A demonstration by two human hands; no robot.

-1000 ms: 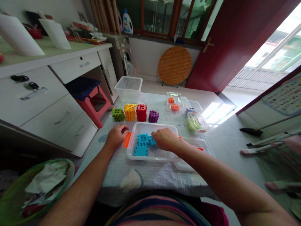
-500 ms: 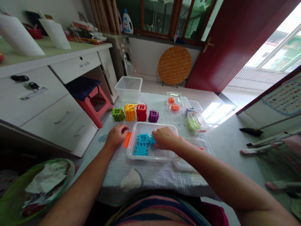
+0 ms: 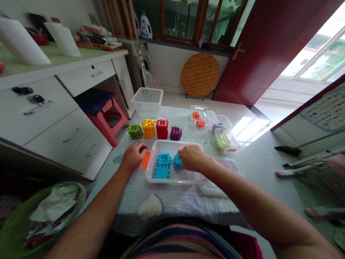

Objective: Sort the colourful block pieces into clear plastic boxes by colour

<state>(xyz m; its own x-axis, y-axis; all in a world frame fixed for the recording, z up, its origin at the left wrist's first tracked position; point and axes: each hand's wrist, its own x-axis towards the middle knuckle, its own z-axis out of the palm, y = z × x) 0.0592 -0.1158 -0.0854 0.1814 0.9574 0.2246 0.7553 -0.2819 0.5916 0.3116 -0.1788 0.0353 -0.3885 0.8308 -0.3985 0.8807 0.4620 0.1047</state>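
Note:
A clear plastic box (image 3: 188, 177) with an orange latch (image 3: 146, 160) stands on the cloth-covered table. In its left half lie blue interlocking toy blocks (image 3: 162, 172). My right hand (image 3: 194, 158) reaches into the box, its fingers closed on another blue block (image 3: 177, 161), now apart from the others. The fingers partly cover that block. My left hand (image 3: 134, 157) rests on the cloth beside the orange latch, fingers loosely bent with a gap at the thumb, nothing visible in it. Behind the box stand block stacks in green (image 3: 135, 131), yellow (image 3: 149, 128), red (image 3: 162, 129) and purple (image 3: 176, 133).
A tall clear bin (image 3: 147, 102) stands at the table's back left. Small containers with orange pieces (image 3: 200, 123) and green pieces (image 3: 221, 143) sit at the right. A clear lid (image 3: 212, 189) lies against the box's right side. A waste basket (image 3: 78, 208) is at lower left.
My right hand has shifted slightly right with the blue block, opening a gap between it and the other blue blocks. My left hand has stayed in place.

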